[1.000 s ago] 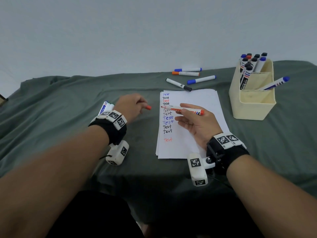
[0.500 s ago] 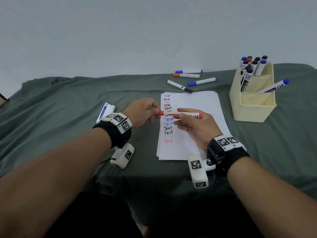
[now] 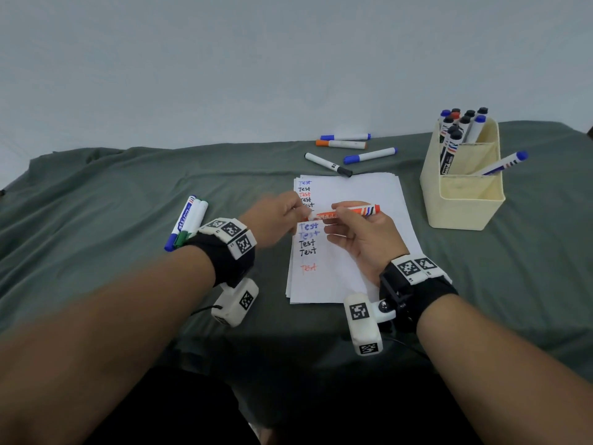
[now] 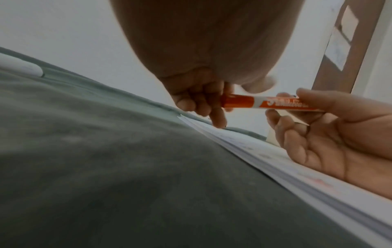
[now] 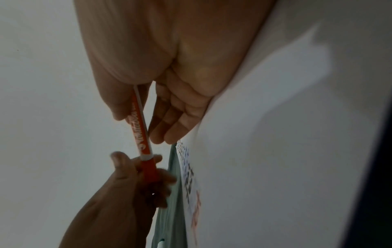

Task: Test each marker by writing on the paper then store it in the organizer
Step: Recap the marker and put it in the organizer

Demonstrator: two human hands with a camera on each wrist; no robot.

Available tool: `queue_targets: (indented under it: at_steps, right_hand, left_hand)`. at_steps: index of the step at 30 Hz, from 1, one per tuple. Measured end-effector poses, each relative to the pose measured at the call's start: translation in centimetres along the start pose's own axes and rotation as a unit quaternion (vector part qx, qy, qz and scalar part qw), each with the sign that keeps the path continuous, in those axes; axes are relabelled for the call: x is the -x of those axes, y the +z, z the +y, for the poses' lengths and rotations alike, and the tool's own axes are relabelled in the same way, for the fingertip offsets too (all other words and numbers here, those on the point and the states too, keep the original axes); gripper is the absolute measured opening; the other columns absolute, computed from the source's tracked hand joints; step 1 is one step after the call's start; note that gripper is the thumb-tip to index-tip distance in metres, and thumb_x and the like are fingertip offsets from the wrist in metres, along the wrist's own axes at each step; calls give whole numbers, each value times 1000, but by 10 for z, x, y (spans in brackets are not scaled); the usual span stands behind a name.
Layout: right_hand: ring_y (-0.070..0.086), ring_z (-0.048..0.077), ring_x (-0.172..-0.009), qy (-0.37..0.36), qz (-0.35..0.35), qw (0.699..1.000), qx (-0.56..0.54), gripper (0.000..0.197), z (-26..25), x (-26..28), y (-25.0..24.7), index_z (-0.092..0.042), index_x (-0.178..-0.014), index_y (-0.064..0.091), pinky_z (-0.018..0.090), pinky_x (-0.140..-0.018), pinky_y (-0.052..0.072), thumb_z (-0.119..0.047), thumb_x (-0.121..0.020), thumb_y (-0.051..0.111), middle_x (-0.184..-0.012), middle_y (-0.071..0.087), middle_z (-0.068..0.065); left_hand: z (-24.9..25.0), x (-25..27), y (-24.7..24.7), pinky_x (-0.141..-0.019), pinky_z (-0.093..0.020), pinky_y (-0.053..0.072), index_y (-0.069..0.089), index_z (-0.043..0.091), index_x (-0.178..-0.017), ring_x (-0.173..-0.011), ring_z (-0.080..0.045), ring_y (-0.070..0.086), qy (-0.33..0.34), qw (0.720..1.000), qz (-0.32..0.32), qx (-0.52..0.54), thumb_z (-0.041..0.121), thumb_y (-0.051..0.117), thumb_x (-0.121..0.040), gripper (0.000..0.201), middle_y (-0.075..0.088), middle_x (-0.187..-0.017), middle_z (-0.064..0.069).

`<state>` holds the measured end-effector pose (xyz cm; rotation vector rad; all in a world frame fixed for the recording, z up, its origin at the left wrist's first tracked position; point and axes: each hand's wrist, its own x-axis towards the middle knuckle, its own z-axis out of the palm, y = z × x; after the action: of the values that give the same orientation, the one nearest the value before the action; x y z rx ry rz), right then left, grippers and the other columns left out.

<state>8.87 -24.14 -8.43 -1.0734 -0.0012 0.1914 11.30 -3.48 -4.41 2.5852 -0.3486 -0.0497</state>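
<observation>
An orange marker [image 3: 349, 212] [image 4: 275, 104] [image 5: 141, 132] hangs level over the white paper [image 3: 369, 194]. My right hand [image 3: 356, 232] pinches its barrel between thumb and forefinger, the other fingers spread loosely. My left hand [image 3: 282, 216] grips the orange cap [image 4: 237, 101] [image 5: 149, 169] on the marker's left end. The paper carries a column of "Test" words in blue, black and red. The cream organizer [image 3: 462, 194] stands at the right with several markers in its back compartment and one blue-capped marker [image 3: 500, 163] leaning out.
Loose markers lie beyond the paper: a black-capped one [image 3: 327, 164], two blue-capped ones [image 3: 370, 155] [image 3: 346, 136] and an orange-capped one [image 3: 340, 143]. Three more markers [image 3: 187, 223] lie left of my left wrist. A green cloth [image 3: 112, 203] covers the table.
My left hand brought the orange cap from the left to the marker's tip and now grips it on the marker's end. The right hand kept the marker level above the paper.
</observation>
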Motion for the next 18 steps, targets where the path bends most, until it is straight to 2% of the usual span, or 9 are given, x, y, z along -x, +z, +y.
queue_targets:
  at_steps: [2, 3, 5, 7, 8, 11, 14, 16, 18]
  right_hand:
    - [71, 25, -80, -1, 25, 1000, -18, 20, 0, -2, -1, -3, -110, 70, 33, -71, 60, -17, -96, 69, -94, 75, 15]
    - [71, 23, -77, 2, 39, 999, -38, 18, 0, -3, -1, -5, -109, 69, 33, -68, 59, -17, -97, 68, -91, 74, 13]
    - [70, 21, -72, 13, 66, 994, -85, 11, -1, -4, -3, -9, -105, 69, 34, -65, 59, -17, -98, 65, -85, 73, 10]
    - [70, 20, -69, 19, 79, 991, -109, 10, -1, -5, -4, -10, -103, 69, 34, -62, 59, -17, -99, 63, -82, 73, 8]
    - [70, 19, -69, 17, 79, 990, -114, 11, -1, -5, -5, -10, -104, 69, 33, -62, 59, -17, -99, 63, -81, 73, 8]
    - [70, 20, -74, 2, 86, 989, -120, 12, 0, -4, -4, -6, -106, 69, 32, -67, 61, -11, -99, 61, -83, 73, 11]
    - [70, 23, -77, -6, 98, 987, -129, 11, -3, 1, -2, -1, -101, 73, 29, -71, 62, -2, -96, 64, -87, 74, 14]
    - [70, 22, -74, -22, 105, 990, -89, 9, -10, 4, 3, -5, -100, 75, 28, -69, 61, -4, -93, 69, -84, 74, 14]
    - [68, 20, -67, -68, 121, 990, 6, 21, -23, 4, 6, -12, -113, 71, 28, -65, 60, -7, -93, 71, -79, 73, 11]
  left_hand:
    - [-4, -7, 5, -91, -41, 49, 49, 22, -130, -110, -19, 59, 2, 999, -20, -38, 59, 50, -93, 52, 63, -123, -3]
    - [-8, -10, 7, -104, -47, 41, 36, 22, -144, -129, -24, 47, -7, 997, -41, -72, 66, 52, -87, 74, 49, -142, -6]
    - [-14, -13, 14, -117, -56, 20, 6, 26, -156, -149, -28, 16, -45, 979, -125, -155, 80, 52, -76, 107, 14, -163, -6]
    - [-20, -12, 21, -119, -59, 3, -13, 31, -154, -151, -27, -10, -77, 949, -202, -228, 93, 42, -65, 121, -16, -163, -5]
    - [-22, -12, 23, -119, -58, 0, -17, 32, -153, -150, -26, -16, -85, 941, -217, -243, 98, 37, -60, 126, -23, -162, -4]
    - [-24, -13, 29, -118, -59, -2, -22, 32, -151, -149, -27, -19, -98, 937, -216, -256, 103, 28, -50, 133, -29, -160, -5]
    - [-25, -14, 30, -116, -60, -2, -23, 32, -150, -149, -28, -19, -100, 935, -219, -262, 101, 31, -55, 130, -29, -160, -5]
    - [-25, -15, 30, -116, -60, -2, -22, 32, -151, -149, -28, -19, -103, 935, -220, -259, 102, 31, -54, 131, -29, -160, -4]
    - [-24, -16, 28, -117, -60, -2, -22, 33, -151, -149, -27, -19, -106, 933, -225, -258, 102, 31, -52, 131, -29, -160, -3]
